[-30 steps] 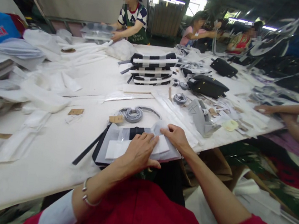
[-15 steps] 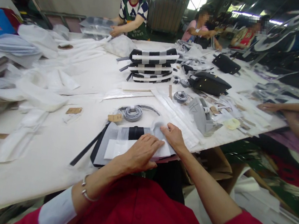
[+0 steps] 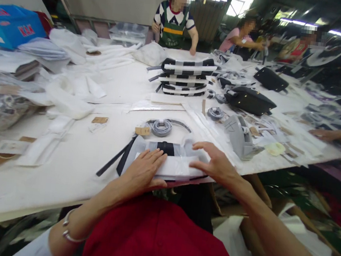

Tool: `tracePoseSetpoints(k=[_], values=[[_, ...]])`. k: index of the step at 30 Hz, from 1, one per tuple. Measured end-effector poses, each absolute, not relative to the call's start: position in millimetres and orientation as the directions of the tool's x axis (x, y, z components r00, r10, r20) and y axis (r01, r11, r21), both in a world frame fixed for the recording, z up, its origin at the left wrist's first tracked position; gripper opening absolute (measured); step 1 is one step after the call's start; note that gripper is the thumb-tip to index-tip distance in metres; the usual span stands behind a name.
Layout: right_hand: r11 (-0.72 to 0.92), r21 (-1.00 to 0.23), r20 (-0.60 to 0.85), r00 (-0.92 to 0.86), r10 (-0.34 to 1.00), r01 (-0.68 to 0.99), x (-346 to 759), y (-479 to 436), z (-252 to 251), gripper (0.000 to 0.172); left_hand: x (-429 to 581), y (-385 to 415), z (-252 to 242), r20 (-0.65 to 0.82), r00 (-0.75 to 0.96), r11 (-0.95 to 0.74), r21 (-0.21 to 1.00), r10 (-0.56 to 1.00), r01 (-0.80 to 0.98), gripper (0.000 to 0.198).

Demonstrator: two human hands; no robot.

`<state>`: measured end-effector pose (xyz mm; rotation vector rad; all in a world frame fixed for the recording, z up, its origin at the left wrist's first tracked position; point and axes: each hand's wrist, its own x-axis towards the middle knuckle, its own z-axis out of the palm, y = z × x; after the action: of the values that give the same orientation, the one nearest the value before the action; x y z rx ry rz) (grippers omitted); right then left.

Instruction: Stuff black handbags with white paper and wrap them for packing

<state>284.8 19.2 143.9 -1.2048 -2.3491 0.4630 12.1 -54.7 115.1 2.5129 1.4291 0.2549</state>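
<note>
A dark bag partly covered in white and translucent wrapping lies at the table's front edge. My left hand rests flat on its left part, fingers spread and holding nothing. At the bag's right end is my right hand, with thumb and index finger apart and nothing gripped between them. A dark strap sticks out to the left of the bag. Just behind it lie a coiled, wrapped strap and a brown tag.
Wrapped bags are stacked farther back. A grey tape dispenser stands to the right, near black bags. White wrapping and a blue box are at the left. A person stands across the table.
My left hand has slid left over the wrapping and lies flatter. My right hand has let go of the wrapping at the right end and opened. The view has shifted left.
</note>
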Motion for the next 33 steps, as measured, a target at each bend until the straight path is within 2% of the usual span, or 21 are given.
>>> tracePoseSetpoints(k=[2, 4, 7, 10, 13, 15, 17, 20, 25, 30, 33], values=[[0.685, -0.474, 0.191, -0.695, 0.693, 0.553, 277, 3, 143, 0.051, 11, -58, 116, 0.041, 0.510, -0.498, 0.300, 0.859, 0.814, 0.071], [0.735, -0.435, 0.176, -0.751, 0.636, 0.520, 270, -5, 134, 0.054, 13, -57, 117, 0.056, 0.506, -0.493, 0.333, 0.861, 0.803, 0.063], [0.729, -0.424, 0.201, -0.730, 0.654, 0.537, 265, -7, 118, 0.047, 15, -55, 117, 0.086, 0.481, -0.476, 0.375, 0.873, 0.796, 0.051], [0.693, -0.467, 0.220, -0.686, 0.693, 0.549, 264, -5, 111, 0.041, 14, -52, 115, 0.106, 0.470, -0.472, 0.381, 0.876, 0.795, 0.048], [0.607, -0.572, 0.163, -0.648, 0.744, 0.552, 267, -1, 118, 0.032, 14, -52, 116, 0.082, 0.484, -0.478, 0.367, 0.871, 0.798, 0.051], [0.518, -0.652, 0.112, -0.605, 0.788, 0.554, 272, 3, 130, 0.026, 18, -54, 118, 0.066, 0.492, -0.484, 0.335, 0.868, 0.808, 0.062], [0.468, -0.677, 0.095, -0.563, 0.821, 0.568, 282, 5, 143, 0.026, 26, -56, 118, 0.086, 0.484, -0.487, 0.284, 0.871, 0.826, 0.077], [0.505, -0.579, 0.087, -0.567, 0.819, 0.640, 299, 2, 154, 0.030, 44, -57, 114, 0.150, 0.453, -0.476, 0.202, 0.879, 0.856, 0.086], [0.615, -0.370, 0.145, -0.610, 0.779, 0.697, 311, -11, 149, 0.042, 71, -55, 105, 0.198, 0.480, -0.507, 0.112, 0.854, 0.855, 0.086], [0.563, -0.340, 0.169, -0.540, 0.825, 0.753, 309, -12, 136, 0.045, 95, -44, 102, 0.235, 0.516, -0.551, 0.116, 0.824, 0.826, 0.072], [0.575, -0.347, 0.188, -0.546, 0.816, 0.741, 313, -12, 131, 0.036, 107, -39, 100, 0.223, 0.491, -0.530, 0.178, 0.842, 0.829, 0.062]])
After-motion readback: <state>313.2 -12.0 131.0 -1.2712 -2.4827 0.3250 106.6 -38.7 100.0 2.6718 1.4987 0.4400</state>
